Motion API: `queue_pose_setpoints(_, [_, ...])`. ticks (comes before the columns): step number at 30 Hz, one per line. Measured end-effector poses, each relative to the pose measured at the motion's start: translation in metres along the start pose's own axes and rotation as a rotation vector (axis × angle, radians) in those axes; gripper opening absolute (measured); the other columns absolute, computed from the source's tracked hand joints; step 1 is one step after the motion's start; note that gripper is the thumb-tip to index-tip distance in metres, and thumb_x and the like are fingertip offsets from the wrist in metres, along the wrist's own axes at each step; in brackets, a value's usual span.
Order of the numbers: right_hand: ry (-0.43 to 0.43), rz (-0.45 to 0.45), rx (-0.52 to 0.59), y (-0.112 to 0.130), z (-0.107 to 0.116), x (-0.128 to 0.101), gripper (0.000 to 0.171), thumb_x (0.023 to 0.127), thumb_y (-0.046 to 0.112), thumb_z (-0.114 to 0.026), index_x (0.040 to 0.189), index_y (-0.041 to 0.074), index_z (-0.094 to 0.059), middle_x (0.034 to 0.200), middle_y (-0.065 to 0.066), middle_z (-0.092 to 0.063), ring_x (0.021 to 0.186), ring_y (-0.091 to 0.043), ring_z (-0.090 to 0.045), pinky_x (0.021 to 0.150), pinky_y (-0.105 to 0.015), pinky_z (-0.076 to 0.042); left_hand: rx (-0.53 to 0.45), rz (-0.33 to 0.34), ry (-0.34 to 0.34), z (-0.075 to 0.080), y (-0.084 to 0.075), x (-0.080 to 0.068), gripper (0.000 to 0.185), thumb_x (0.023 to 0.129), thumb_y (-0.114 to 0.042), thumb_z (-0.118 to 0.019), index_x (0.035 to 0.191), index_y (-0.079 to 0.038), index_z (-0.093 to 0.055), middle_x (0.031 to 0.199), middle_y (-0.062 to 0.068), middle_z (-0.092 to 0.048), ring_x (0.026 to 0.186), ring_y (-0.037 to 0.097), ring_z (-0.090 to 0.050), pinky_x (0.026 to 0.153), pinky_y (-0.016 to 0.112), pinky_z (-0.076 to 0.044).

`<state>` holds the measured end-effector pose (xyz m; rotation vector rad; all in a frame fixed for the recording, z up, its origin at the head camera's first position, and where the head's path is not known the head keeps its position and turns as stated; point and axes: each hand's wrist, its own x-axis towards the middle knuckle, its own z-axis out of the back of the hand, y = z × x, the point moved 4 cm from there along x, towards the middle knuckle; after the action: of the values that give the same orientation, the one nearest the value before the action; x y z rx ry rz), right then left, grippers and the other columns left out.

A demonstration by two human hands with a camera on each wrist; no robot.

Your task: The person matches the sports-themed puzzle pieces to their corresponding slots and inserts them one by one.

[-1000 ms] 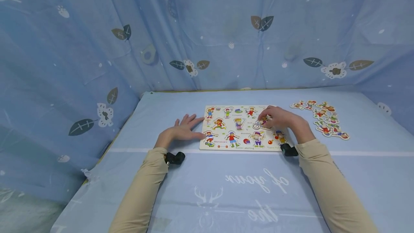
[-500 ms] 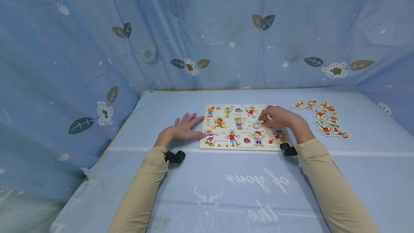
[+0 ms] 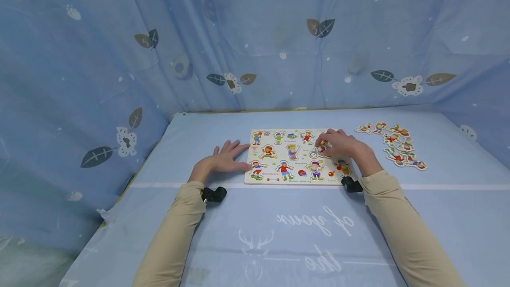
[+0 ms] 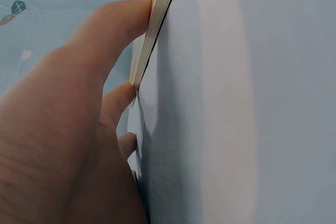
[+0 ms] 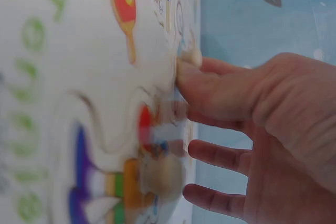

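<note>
A wooden knob puzzle board (image 3: 280, 158) with sports figures lies flat on the table. My right hand (image 3: 342, 144) is over its right side, at a cyclist puzzle piece (image 3: 314, 154). In the right wrist view, thumb and forefinger pinch a small wooden knob (image 5: 191, 57), while the other fingers stand apart. The hand hides part of that piece. My left hand (image 3: 221, 162) is spread at the board's left side. Its thumb (image 4: 121, 22) and a finger touch the board's edge (image 4: 157, 19) in the left wrist view.
Several loose puzzle pieces (image 3: 394, 145) lie in a cluster right of the board. Knobbed golf (image 3: 293, 152), baseball (image 3: 316, 170) and table tennis (image 3: 342, 166) pieces sit on the board. A blue patterned curtain (image 3: 279, 87) hangs behind the cloth-covered table (image 3: 223, 234).
My right hand stays at the cyclist piece, its rear fingers lifting slightly into sight. The left hand keeps its place at the board's edge. The head view has shifted slightly.
</note>
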<state>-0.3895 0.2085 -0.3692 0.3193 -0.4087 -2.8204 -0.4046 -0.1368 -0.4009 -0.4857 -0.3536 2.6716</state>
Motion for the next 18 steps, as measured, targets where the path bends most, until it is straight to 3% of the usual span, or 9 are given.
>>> queue_pose_setpoints(10, [0.007,0.0,-0.006,0.0017,0.0032,-0.0023,0.021,0.095,0.015,-0.065,0.116,0.014,-0.066,0.131,-0.018,-0.051,0.127,-0.046,-0.039,0.102,-0.072,-0.03,0.002,-0.013,-0.001,0.0011,-0.0037,0.0015,0.09,0.086,-0.069,-0.054,0.16,-0.032,-0.016,0.167,0.008,-0.001,0.152,0.036,0.011,0.117,0.064,0.005])
queue_pose_setpoints(18, [0.019,0.051,0.022,-0.0043,0.0015,0.0013,0.024,0.096,0.02,-0.064,0.119,0.016,-0.068,0.126,-0.014,-0.053,0.121,-0.041,-0.043,0.097,-0.07,-0.034,0.001,-0.009,0.002,-0.0003,0.0003,0.002,0.09,0.086,-0.069,-0.054,0.16,-0.032,-0.017,0.167,0.008,-0.001,0.152,0.036,0.011,0.117,0.065,0.005])
